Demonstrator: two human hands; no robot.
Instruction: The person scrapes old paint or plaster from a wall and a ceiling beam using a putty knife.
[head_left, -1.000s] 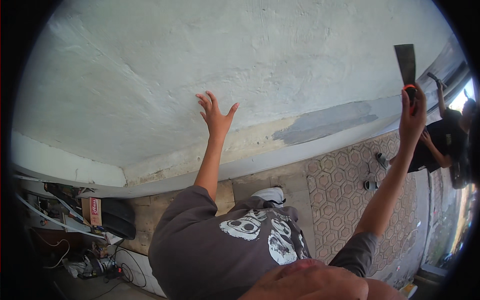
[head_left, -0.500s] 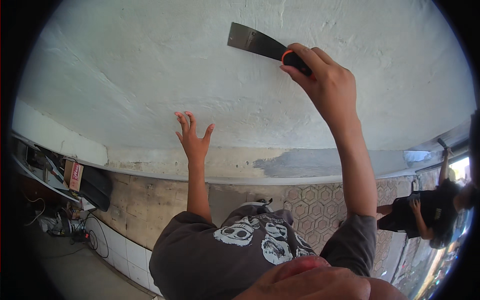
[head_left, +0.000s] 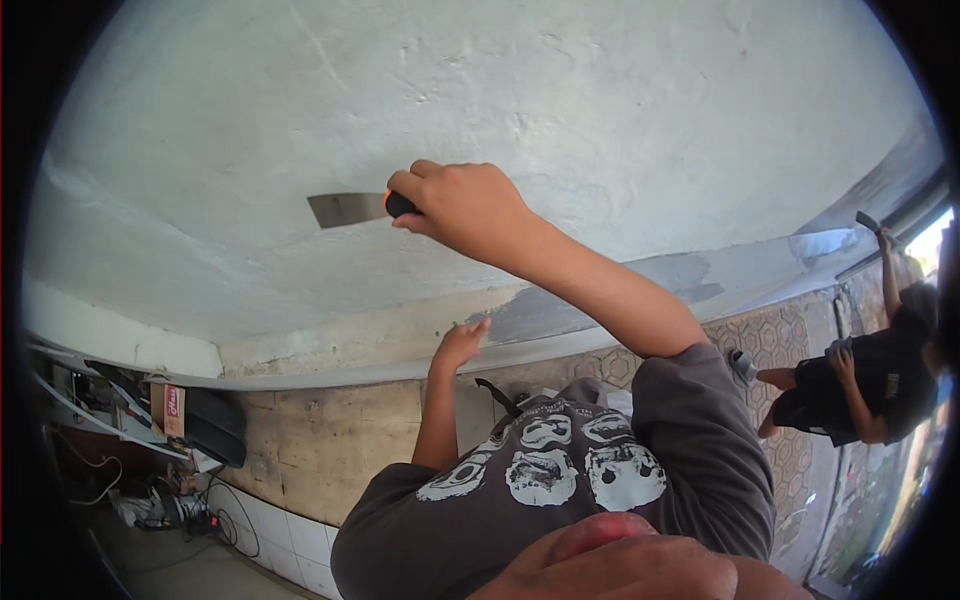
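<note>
My right hand point(head_left: 460, 205) grips a putty knife by its black and orange handle point(head_left: 398, 204); the flat metal blade point(head_left: 338, 209) points left over the pale, uneven wall point(head_left: 600, 100). Whether the blade touches the surface, I cannot tell. Lower down, my left hand point(head_left: 461, 340) is open and holds nothing, its fingers stretched out beside a lower wall band point(head_left: 300, 335) with a patch of grey coating point(head_left: 525, 315). My grey printed shirt fills the lower middle of the view.
At right, a person in black point(head_left: 870, 390) raises a scraper-like tool point(head_left: 866, 222) to the wall. Hexagonal paving point(head_left: 790, 470) lies beneath. At left are a cardboard box point(head_left: 168, 405), black bulky objects point(head_left: 215, 430), pipes and cables point(head_left: 230, 520) beside a tiled step point(head_left: 305, 540).
My right hand has swung the putty knife from the far right leftward across the wall, then lower. My left hand has dropped and shifted right, its fingers now turned rightward.
</note>
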